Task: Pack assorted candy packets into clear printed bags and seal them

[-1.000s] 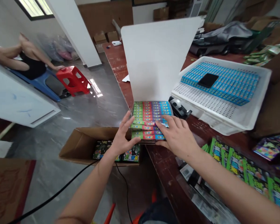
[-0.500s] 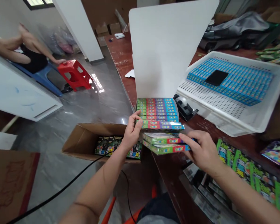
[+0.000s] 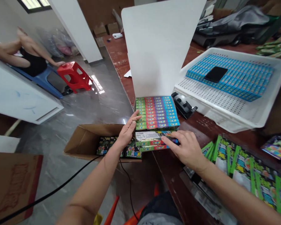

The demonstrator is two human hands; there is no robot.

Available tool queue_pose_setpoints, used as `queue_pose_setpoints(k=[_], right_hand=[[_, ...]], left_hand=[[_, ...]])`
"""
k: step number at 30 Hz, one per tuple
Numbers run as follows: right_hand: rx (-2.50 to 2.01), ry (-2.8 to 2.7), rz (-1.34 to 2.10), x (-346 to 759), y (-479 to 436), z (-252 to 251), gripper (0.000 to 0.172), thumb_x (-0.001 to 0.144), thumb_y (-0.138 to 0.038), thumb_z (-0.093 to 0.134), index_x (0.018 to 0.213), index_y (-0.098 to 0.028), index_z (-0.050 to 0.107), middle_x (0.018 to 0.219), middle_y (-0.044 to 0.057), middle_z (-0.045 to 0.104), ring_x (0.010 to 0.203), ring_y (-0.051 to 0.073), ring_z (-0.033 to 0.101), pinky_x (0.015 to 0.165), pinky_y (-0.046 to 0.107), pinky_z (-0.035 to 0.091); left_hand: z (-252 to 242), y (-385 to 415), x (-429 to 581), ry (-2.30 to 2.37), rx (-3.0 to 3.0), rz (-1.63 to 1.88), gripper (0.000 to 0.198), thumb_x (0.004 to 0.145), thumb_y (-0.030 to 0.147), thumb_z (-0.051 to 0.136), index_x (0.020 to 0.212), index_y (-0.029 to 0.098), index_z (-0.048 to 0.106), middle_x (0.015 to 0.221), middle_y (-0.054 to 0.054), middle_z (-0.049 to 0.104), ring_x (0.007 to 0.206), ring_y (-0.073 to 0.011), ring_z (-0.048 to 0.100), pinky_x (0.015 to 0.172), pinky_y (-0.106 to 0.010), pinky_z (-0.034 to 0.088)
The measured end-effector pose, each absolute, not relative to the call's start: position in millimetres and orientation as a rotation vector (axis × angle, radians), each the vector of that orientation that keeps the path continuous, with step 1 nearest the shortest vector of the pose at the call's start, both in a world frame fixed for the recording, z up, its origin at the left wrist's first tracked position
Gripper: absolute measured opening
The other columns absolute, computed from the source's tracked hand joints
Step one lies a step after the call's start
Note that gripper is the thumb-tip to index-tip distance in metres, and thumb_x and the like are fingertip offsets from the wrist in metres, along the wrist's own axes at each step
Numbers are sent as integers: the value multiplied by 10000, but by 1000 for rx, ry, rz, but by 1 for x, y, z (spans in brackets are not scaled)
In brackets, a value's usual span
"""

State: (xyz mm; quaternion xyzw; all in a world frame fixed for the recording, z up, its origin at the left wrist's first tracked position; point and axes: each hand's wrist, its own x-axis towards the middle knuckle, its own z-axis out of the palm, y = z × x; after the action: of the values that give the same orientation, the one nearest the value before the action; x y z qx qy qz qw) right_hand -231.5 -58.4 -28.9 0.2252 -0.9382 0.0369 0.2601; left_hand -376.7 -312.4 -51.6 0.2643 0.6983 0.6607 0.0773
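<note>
My right hand [image 3: 186, 149] has its fingers on a short stack of flat printed boxes [image 3: 146, 143], green, red and black, at the near side of an open carton. Inside that carton stand rows of small packs [image 3: 154, 113] in green, red, purple and blue bands. A tall white lid [image 3: 160, 53] rises from its far side. My left hand [image 3: 126, 133] lies along the carton's left edge, fingers stretched out and touching the packs there. Beyond my right hand, green-and-black printed cartons [image 3: 243, 168] lie spread on the dark red table [image 3: 168, 170].
A white basket [image 3: 239, 120] with blue packs and a black phone [image 3: 216, 74] stands at right. Beside it sits a black tape dispenser [image 3: 184, 106]. An open cardboard box [image 3: 78, 137] with black boxes is at left. A person sits behind a red stool [image 3: 72, 75].
My right hand has moved left with the flat boxes, bringing them against the carton's near side. The front row of packs, tilted before, now sits in line. My left hand shifted slightly.
</note>
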Motion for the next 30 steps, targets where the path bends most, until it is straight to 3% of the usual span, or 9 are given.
queue_pose_setpoints(k=[8,11,14,18,20,22,24,27,30], right_hand=[[456,-2867,-53,-244,-73,0,436,944,-181,620,1362,-304,589,1196,71,673,922,273,522,757,401,360],[419,-2929,-52,-256,-73,7,358,941,-254,646,1297,-260,620,1111,96,672,916,287,541,759,404,391],[543,-2951,220,-261,-58,11,282,949,-320,647,1213,-221,622,1111,107,668,990,296,570,821,418,460],[588,-2753,919,-259,-31,15,319,969,-328,617,1270,-241,559,1186,98,662,1074,259,626,898,403,537],[425,-2595,1149,-258,-24,19,353,951,-351,644,1279,-253,560,1157,76,684,1052,255,664,875,389,566],[254,-2445,1280,-257,-23,27,333,929,-357,673,1239,-264,591,1122,53,713,1009,254,695,862,396,583],[143,-2316,1330,-254,-23,36,332,910,-361,697,1218,-270,616,1125,48,727,1000,258,705,896,430,583],[42,-2230,1307,-243,-16,46,386,879,-367,731,1239,-267,635,1149,57,728,1004,270,704,925,470,576],[-50,-2201,1259,-227,2,46,348,845,-362,767,1166,-265,674,1099,47,732,976,273,699,908,473,575]], left_hand=[[-38,-317,-362,2229,988,1930,530,1050,563,293,1388,275,582,1650,-68,340,1531,-278,297,1257,-529,218],[-31,-318,-339,2349,1267,1824,722,905,734,493,1490,313,450,1671,-91,279,1542,-348,246,1250,-577,205],[-30,-319,-335,2303,1369,1776,852,802,806,572,1479,303,454,1627,-129,356,1512,-387,302,1236,-591,231],[-16,-302,-379,2520,968,2142,571,1029,599,315,1469,259,444,1583,-123,408,1488,-292,359,1234,-508,265],[1,-278,-409,2836,937,1826,462,1039,471,398,1411,219,506,1501,-131,495,1424,-278,433,1210,-468,307],[18,-247,-435,3013,983,1121,450,1048,382,342,1400,175,530,1432,-154,560,1366,-278,483,1159,-448,366],[28,-217,-454,2989,995,822,456,1026,381,379,1325,127,611,1373,-191,609,1351,-337,489,1133,-493,370],[28,-189,-470,2903,978,577,549,972,520,460,1167,75,715,1247,-248,681,1298,-429,524,1102,-570,360],[25,-182,-483,2762,956,355,797,830,793,490,1028,74,771,1135,-267,728,1175,-452,618,1025,-537,439]])
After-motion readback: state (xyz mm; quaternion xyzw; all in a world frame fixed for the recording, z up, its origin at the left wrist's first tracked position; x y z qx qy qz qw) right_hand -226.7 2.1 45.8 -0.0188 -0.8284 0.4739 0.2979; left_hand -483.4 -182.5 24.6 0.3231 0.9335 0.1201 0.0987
